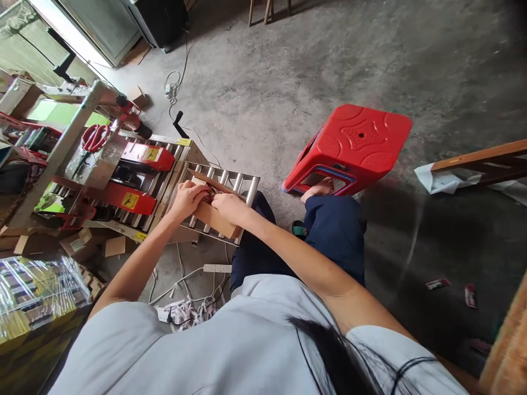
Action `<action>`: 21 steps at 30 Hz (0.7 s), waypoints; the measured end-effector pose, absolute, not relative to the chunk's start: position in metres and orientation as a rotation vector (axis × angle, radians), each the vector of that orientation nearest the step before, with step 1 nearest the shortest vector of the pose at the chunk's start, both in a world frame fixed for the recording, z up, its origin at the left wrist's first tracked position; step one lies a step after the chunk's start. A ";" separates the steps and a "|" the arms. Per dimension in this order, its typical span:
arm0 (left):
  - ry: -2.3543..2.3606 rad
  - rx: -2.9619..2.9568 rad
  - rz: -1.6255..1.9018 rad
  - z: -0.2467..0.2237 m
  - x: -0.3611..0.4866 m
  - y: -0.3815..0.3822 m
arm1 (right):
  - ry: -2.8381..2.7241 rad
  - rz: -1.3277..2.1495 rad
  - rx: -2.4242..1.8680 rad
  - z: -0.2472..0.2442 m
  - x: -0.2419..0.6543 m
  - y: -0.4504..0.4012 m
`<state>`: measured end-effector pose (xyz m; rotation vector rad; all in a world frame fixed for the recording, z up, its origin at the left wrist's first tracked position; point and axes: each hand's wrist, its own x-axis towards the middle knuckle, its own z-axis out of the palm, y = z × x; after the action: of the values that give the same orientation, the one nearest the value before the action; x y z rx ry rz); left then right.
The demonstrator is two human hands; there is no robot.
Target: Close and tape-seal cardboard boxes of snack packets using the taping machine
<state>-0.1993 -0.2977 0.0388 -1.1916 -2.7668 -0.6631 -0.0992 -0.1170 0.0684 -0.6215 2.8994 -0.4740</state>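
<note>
A small open cardboard box rests on the metal rollers of a conveyor, one of its flaps standing up on the far side. Both hands meet over its opening. My left hand is at the box's left end, fingers curled and closed near small dark reddish contents. From the right, my right hand reaches over the near wall, its fingertips bent down into the opening beside the left fingers. What the fingertips grip is too small and too covered to make out.
Left of the box stands a sealing machine with red side guards; red-handled scissors lie on it. A red plastic stool stands ahead to the right. Cables and a power strip lie on the floor. Wrapped goods are at the left.
</note>
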 end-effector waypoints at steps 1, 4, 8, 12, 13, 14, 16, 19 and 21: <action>-2.744 -1.163 -0.643 0.036 -0.198 -0.297 | 2.948 -0.530 -0.642 0.067 -0.095 -0.117; -2.596 -1.035 -0.679 0.028 -0.192 -0.298 | 3.243 -0.775 -0.576 0.069 -0.078 -0.119; -2.425 -0.823 -0.848 0.019 -0.189 -0.303 | 3.296 -0.812 -0.072 0.081 -0.060 -0.123; -2.324 -0.615 -0.983 0.016 -0.191 -0.304 | 3.141 -0.677 -0.112 0.077 -0.042 -0.129; -2.306 -0.588 -0.967 0.017 -0.191 -0.304 | 3.147 -0.649 -0.149 0.072 -0.037 -0.132; -2.305 -0.580 -0.931 0.019 -0.190 -0.303 | 3.155 -0.624 -0.189 0.066 -0.033 -0.135; -2.341 -0.607 -0.854 0.023 -0.187 -0.300 | 3.137 -0.599 -0.267 0.055 -0.027 -0.141; -2.391 -0.599 -0.835 0.028 -0.177 -0.293 | 3.049 -0.674 -0.304 0.043 -0.024 -0.149; -2.389 -0.568 -0.888 0.027 -0.162 -0.286 | 3.020 -0.794 -0.304 0.040 -0.024 -0.148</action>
<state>-0.1624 -0.2858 0.0274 -0.5676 -2.3894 -0.8879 -0.0241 -0.1478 0.0402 -0.3039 3.0197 -0.7941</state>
